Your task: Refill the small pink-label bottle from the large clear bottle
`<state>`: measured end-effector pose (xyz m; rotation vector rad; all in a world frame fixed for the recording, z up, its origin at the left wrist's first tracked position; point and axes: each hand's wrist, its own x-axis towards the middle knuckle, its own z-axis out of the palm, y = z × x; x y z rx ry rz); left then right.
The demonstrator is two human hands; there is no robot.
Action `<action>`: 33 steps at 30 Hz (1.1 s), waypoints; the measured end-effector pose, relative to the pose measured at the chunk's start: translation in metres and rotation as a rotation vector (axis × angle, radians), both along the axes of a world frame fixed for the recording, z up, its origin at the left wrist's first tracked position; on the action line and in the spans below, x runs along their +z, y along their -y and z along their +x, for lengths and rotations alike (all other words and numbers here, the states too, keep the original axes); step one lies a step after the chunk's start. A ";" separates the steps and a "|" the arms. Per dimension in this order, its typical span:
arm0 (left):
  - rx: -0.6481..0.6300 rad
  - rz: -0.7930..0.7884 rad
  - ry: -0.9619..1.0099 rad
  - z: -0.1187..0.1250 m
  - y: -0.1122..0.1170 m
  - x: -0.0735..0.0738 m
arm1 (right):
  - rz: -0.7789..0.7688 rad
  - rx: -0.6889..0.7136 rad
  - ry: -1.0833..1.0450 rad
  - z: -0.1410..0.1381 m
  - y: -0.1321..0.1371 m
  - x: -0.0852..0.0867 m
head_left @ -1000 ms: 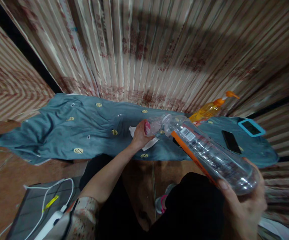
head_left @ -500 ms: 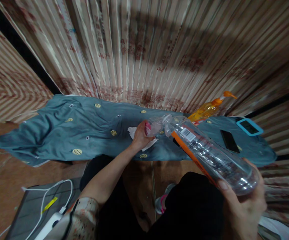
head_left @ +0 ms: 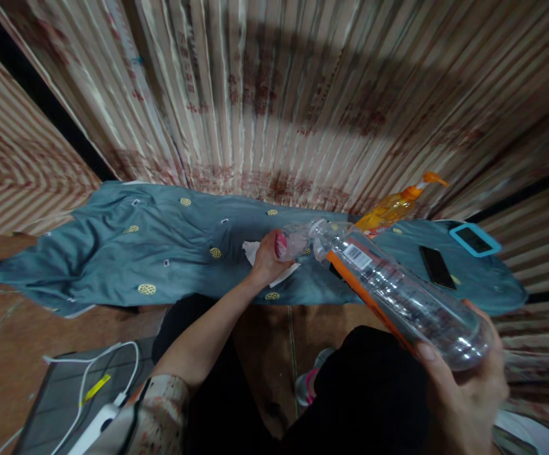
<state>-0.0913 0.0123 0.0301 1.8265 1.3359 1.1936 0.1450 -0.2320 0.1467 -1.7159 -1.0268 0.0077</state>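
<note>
My right hand (head_left: 464, 392) grips the base of a large clear plastic bottle (head_left: 398, 297) with an orange label, tilted with its open neck pointing away from me. The neck meets a small clear container (head_left: 296, 240) that my left hand (head_left: 265, 258) holds wrapped in its fingers over a white tissue (head_left: 255, 251). Both sit above a narrow surface covered with a blue-grey cloth (head_left: 151, 246) dotted with yellow spots.
On the cloth to the right stand an orange liquid bottle with a pump top (head_left: 395, 207), a black phone (head_left: 436, 267) and a blue-cased device (head_left: 474, 239). A striped curtain (head_left: 274, 95) hangs behind. A grey pad with a white cable (head_left: 89, 392) lies at lower left on the brown floor.
Almost nothing has moved. The view has shifted slightly, and both hands hold the same poses with the big bottle still tipped toward the small container.
</note>
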 end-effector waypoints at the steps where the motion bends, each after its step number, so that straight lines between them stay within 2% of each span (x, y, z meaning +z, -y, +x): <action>1: 0.001 0.002 0.001 0.000 0.000 0.000 | -0.008 -0.006 0.004 -0.001 0.000 0.001; 16: -0.019 -0.016 0.004 -0.002 0.000 0.002 | 0.038 0.040 0.042 -0.002 -0.003 0.004; 25: -0.024 -0.030 0.041 -0.001 0.000 0.005 | 0.023 0.098 0.098 0.024 0.004 -0.016; 33: -0.022 -0.053 0.018 -0.002 0.000 0.007 | 0.020 0.112 0.053 0.020 0.003 -0.016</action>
